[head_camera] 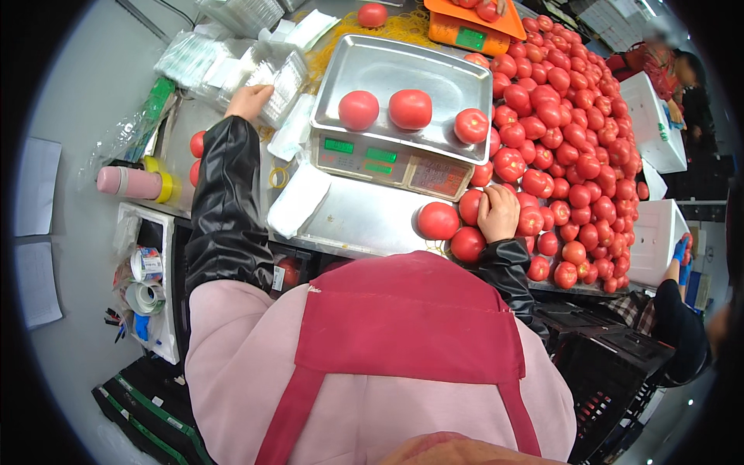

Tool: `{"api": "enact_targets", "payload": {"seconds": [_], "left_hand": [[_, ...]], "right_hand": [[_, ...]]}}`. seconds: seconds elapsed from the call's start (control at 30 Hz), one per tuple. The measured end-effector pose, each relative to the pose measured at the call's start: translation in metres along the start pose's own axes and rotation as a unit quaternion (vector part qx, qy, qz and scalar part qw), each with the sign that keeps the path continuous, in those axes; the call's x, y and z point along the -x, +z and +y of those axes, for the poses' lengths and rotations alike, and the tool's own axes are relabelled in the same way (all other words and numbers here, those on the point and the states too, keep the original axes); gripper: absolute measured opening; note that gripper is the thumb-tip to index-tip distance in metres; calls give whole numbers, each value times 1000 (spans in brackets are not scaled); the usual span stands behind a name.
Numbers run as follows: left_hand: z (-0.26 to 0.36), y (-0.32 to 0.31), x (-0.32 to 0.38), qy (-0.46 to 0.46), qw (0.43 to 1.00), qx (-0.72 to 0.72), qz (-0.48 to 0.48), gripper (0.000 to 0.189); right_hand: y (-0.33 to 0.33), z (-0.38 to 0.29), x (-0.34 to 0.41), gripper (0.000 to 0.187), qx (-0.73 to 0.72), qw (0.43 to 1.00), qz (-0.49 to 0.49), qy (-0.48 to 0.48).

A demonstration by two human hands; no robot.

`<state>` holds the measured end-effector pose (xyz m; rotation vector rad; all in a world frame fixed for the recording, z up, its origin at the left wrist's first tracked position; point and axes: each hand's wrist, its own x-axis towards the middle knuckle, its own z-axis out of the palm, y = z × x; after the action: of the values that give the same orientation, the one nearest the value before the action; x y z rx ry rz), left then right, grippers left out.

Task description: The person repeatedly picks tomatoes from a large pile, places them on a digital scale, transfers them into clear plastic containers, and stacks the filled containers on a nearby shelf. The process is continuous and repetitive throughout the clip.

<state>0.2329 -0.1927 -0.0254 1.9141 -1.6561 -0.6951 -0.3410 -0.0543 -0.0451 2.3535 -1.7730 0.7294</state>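
Note:
A digital weighing scale with a metal tray [407, 64] stands in front of me, and three red tomatoes [410, 109] lie along the tray's near side. To the left of it, my left hand [250, 102] touches a stack of clear plastic trays [285, 81]; its grip is partly hidden. My right hand [499, 213] rests over a tomato [471, 206] at the near right corner of the scale, fingers curled at its side. Two more tomatoes [438, 221] sit beside that one. A large heap of tomatoes [558, 128] spreads over the right of the metal table.
A white folded pack [299, 197] lies before the scale. Yellow rubber bands [343, 40] and an orange scale [469, 35] are behind. A pink bottle [129, 181] lies left. White foam boxes [657, 238] and people working stand at right, black crates [604, 360] below.

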Motion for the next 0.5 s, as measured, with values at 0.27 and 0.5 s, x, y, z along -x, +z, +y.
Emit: {"api": "enact_targets", "payload": {"seconds": [0.27, 0.5], "left_hand": [[44, 5, 7, 41, 944, -318, 81, 24], [98, -13, 96, 264, 896, -126, 333, 7]], "right_hand": [[13, 6, 4, 14, 35, 999, -4, 3], [1, -5, -2, 16, 17, 998, -39, 38]]}}
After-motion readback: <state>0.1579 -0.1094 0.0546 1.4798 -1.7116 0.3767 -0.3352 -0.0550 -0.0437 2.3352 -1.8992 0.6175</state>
